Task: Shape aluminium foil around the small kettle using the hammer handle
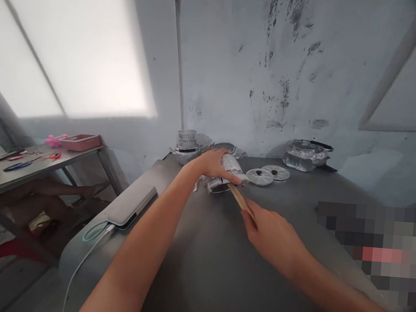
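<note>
My left hand [212, 165] reaches across the grey table [221, 263] and rests closed on a foil-wrapped object [228, 171] near the far edge. My right hand [270, 233] is closed around a thin wooden stick [239, 198] whose far tip points into the foil-wrapped object under my left hand. Two round metal lids [267, 174] with dark knobs lie just right of the foil.
A stack of small metal pots [186, 142] stands at the back left of the table, a foil-covered pan [305, 155] at the back right. A power bank [132, 206] with a cable lies at the left edge. Another person's legs show under a side table [30, 166] holding scissors and a pink tray [81, 141].
</note>
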Motion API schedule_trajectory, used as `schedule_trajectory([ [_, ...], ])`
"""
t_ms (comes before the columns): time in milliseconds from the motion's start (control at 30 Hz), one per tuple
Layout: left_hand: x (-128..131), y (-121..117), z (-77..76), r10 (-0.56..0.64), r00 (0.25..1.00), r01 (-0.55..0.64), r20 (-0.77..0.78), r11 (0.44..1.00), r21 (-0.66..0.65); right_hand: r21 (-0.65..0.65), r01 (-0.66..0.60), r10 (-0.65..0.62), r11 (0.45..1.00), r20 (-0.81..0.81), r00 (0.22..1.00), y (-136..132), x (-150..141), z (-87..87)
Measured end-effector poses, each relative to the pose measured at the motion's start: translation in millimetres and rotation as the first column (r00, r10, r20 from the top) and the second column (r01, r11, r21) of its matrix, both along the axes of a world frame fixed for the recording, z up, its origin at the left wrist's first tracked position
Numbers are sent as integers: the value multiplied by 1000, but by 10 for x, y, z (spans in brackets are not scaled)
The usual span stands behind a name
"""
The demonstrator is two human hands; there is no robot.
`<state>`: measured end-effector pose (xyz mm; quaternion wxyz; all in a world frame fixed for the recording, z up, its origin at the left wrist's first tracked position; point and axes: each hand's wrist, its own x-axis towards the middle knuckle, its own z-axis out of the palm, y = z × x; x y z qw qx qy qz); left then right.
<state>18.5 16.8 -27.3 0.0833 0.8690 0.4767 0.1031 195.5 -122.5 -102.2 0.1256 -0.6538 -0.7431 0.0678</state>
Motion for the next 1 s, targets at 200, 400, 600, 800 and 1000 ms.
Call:
schedule_trajectory([
  [200, 6, 1, 10, 20, 999, -20, -26, 1000, -18, -56, 6, -2, 998, 85, 996, -14, -10, -33],
  [400, -14, -6, 13, 24, 1000, -24, 2, 1000, -9, 14, 17, -18, 1000, 68, 998, -27, -11, -7],
  [600, -34, -2, 11, 32, 999, -32, 7, 999, -7, -46, 37, -29, 998, 178, 984, -18, -10, -38],
  [800, -46, 19, -7, 31, 1000, -31, 4, 999, -11, 5, 18, -18, 1000, 99, 995, -30, -17, 9],
  [1000, -51, 49, -27, 43, 999, -43, -1, 999, -18, -12, 27, -24, 1000, 199, 980, -22, 4, -28],
])
